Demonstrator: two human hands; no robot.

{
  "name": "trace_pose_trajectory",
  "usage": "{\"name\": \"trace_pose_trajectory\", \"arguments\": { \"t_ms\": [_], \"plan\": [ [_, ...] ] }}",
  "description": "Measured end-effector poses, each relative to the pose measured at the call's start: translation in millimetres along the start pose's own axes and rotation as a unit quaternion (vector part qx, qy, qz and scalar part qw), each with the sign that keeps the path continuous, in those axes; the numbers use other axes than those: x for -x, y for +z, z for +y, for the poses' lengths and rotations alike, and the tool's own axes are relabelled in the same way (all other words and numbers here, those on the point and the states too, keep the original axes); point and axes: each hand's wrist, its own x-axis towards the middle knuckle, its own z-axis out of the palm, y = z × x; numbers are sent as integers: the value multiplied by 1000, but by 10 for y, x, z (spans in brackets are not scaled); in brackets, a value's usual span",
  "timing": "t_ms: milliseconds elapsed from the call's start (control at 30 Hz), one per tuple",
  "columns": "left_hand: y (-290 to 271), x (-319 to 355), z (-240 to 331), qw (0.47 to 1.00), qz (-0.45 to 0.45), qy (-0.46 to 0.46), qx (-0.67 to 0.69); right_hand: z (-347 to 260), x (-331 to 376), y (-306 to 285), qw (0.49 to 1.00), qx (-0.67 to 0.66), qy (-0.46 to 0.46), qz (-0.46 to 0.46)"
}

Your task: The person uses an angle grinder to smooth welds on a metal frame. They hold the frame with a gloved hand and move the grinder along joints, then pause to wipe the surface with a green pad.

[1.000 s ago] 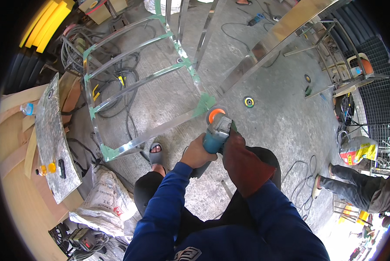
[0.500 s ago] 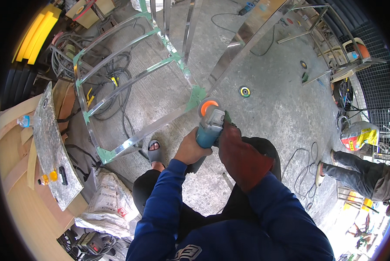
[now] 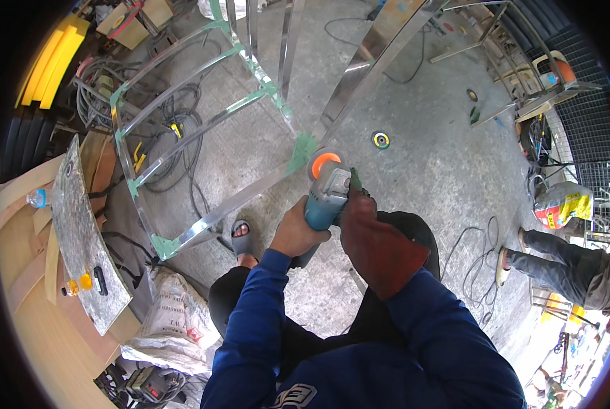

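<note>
An angle grinder [image 3: 323, 208] with a teal body and grey metal head is held over the floor between my knees. My bare left hand [image 3: 299, 228] wraps round its body, thumb across the near side. My right hand [image 3: 376, 245], in a reddish-brown work glove with a green tip, is closed at the grinder's right side; the glove hides its fingers' exact hold. The grinder's round disc [image 3: 326, 165], orange in the middle with a grey rim, is right by a corner of the shiny metal frame [image 3: 233, 199]. Green tape [image 3: 303, 151] covers that corner joint.
Another disc [image 3: 381, 140] lies on the concrete floor to the right. Cables [image 3: 182, 136] coil behind the frame's bars. At left are plywood sheets [image 3: 29, 273], a worn board [image 3: 83, 238] and a white sack [image 3: 175, 307]. A person's legs [image 3: 557, 258] stand at far right.
The whole view has shifted slightly, with the frame a little further left. Both hands keep the same hold on the grinder, and its disc stays beside the taped corner.
</note>
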Motion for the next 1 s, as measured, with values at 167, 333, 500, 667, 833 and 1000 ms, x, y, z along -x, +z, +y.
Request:
{"name": "trace_pose_trajectory", "arguments": {
  "t_ms": [167, 333, 500, 667, 833, 1000],
  "plan": [
    [42, -14, 31, 999, -8, -22, 28, -93, 118, 80, 999, 9, -12, 33],
    [43, -20, 48, 1000, 8, 1, -17, -261, 378, 278, 990, 33, -38, 132],
    [37, -30, 78, 1000, 10, 11, -6, -130, 257, 179, 993, 14, -76, 86],
    [33, -25, 82, 998, 21, 32, -44, -6, -160, -2, 972, 98, -53, 207],
    [50, -51, 97, 999, 18, 31, -36, -2, -197, -28, 955, 134, -69, 255],
    [41, -38, 122, 999, 19, 38, -34, -1, -150, -58, 973, 96, -62, 200]
  ]
}}
